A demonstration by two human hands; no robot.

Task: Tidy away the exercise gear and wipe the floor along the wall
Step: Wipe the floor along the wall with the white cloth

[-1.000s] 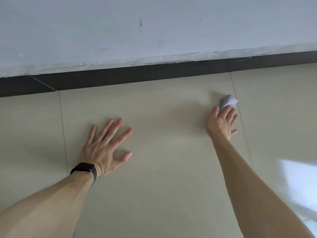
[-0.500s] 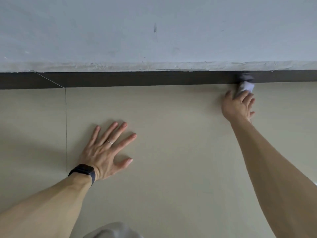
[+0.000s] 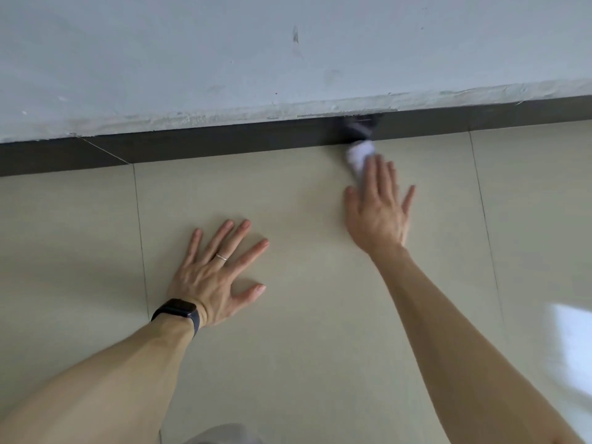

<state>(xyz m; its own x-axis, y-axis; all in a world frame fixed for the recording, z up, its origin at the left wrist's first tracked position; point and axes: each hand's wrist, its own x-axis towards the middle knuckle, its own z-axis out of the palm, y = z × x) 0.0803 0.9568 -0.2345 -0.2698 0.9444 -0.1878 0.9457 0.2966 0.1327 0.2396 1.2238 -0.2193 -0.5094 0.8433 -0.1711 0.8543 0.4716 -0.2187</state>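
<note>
Looking down at the beige floor tiles (image 3: pixel 304 347), you have a fold of grey fabric (image 3: pixel 221 434) showing at the bottom edge of the view, too little of it to tell what it is. Both bare forearms reach forward from there. Your left wrist carries a black smartwatch (image 3: pixel 179 310). Your left hand (image 3: pixel 217 274) lies palm down on the tile, all five fingers straight and spread wide, holding nothing. A thin ring (image 3: pixel 221 257) sits on one of its fingers. A grout line (image 3: pixel 141 235) runs just to the left of that hand. Off to the right, a bright patch of reflected light (image 3: pixel 573 334) glares on the tile.

Farther out, your right hand (image 3: pixel 378 216) is blurred. Its fingers are straight, the middle ones close together, the little finger and thumb splayed to the sides. The fingertips lie flat on a white cloth (image 3: pixel 358 155) — pressing it down rather than pinching it. The cloth is a small crumpled wad on the floor, its far end touching the dark skirting board (image 3: pixel 224 144) right at the joint between floor and wall. A dark blurred patch (image 3: pixel 358 126) shows on the skirting just above it. Beyond the skirting rises the pale grey-white wall (image 3: pixel 160 59) — rough and patchy along its lower edge, with a small dark scuff mark (image 3: pixel 295 35) higher up.
</note>
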